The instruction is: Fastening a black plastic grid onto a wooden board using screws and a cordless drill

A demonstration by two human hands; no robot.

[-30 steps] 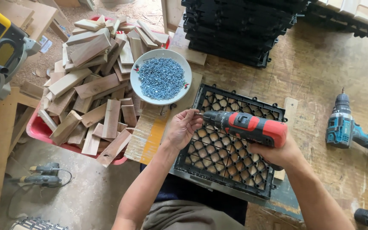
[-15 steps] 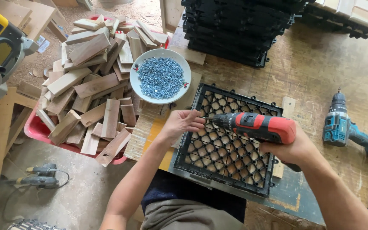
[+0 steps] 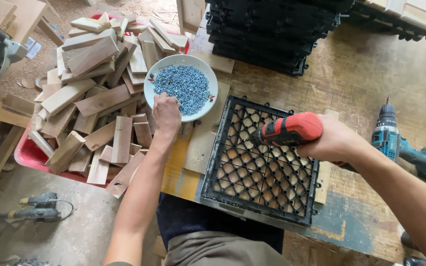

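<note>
A worn wooden workbench (image 3: pixel 371 64) fills the right of the view, with a stack of black plastic grid tiles (image 3: pixel 267 29) at its far edge. To the left, a red tub (image 3: pixel 25 155) is heaped with short wooden offcuts (image 3: pixel 94 93). On the bench in front of the person lies a single black grid tile (image 3: pixel 262 167), face down on wooden slats that show through its lattice. A teal cordless drill (image 3: pixel 400 143) lies on the bench to the right, well apart from the tile.

The right hand (image 3: pixel 334 143) is closed firmly around the grip of a red cordless screwdriver (image 3: pixel 287 130), which hangs over the upper part of the tile with its nose pointing left. A white bowl (image 3: pixel 208 98) piled with blue-grey screws (image 3: pixel 183 88) sits just beyond the tile's left corner, against the offcuts. The left hand (image 3: pixel 166 113) reaches over the bowl's near rim, its fingers curled down into the screws; whether it has hold of one cannot be told.
</note>
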